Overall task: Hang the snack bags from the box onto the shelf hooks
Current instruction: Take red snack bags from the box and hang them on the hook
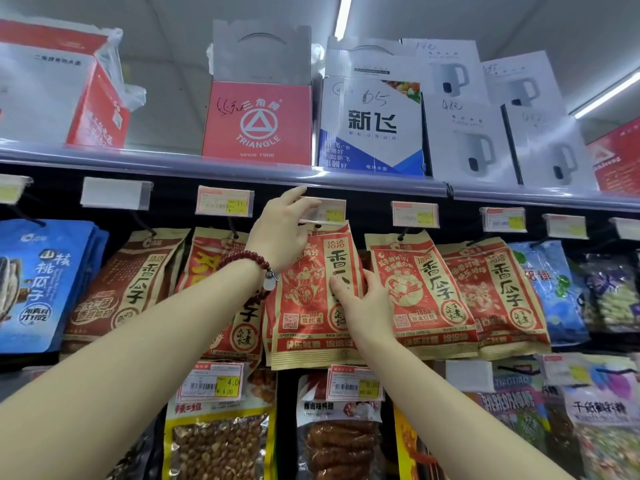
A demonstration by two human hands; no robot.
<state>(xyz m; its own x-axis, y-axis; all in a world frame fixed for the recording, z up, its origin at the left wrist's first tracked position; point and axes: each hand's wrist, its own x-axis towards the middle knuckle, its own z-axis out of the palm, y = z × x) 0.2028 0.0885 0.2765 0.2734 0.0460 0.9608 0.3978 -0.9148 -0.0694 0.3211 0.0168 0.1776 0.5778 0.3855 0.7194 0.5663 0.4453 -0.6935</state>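
A red-and-tan snack bag [308, 299] hangs at the centre of the upper hook row. My right hand [360, 299] grips its right edge, thumb on the front and fingers behind. My left hand [280, 230], with a bead bracelet at the wrist, reaches up and pinches the price tag holder [329, 211] at the end of the hook above that bag, thumb under it and fingers over it. The hook itself is hidden behind the tag and my hand. Matching snack bags [419, 296] hang on the hooks to the left and right. The box is out of sight.
A shelf edge [346, 176] runs just above the hooks, carrying kettle boxes [258, 123]. Blue bags [41, 282] hang at far left and dark bags at far right. Below, a second row holds nut and meat snack bags [218, 441] with price tags [211, 381].
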